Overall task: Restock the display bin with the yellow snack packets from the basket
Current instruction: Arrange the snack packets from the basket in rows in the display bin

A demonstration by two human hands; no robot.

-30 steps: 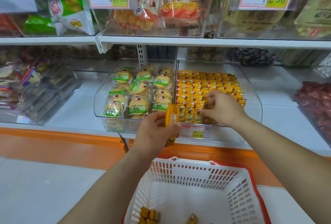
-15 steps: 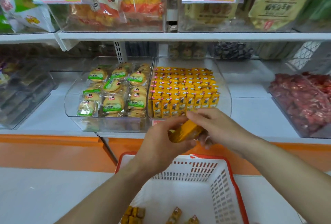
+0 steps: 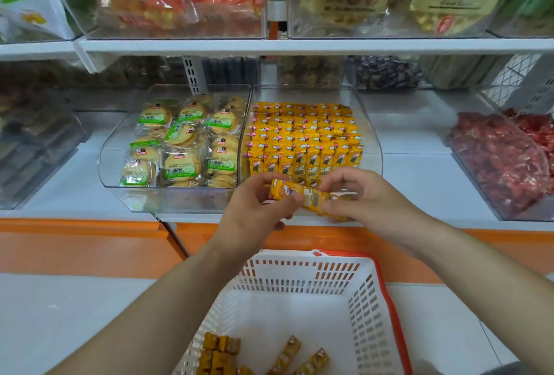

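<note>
Gripping one yellow packet, left hand and right hand block the display bin front, biscuit packs alongside.

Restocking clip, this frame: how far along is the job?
Done: the display bin already holds tight rows of stocked packets, nearly to its front. In hand: the left hand and right hand pinch held packets between them, in front of the bin. Left: a small pile of loose packets in the basket.
</note>
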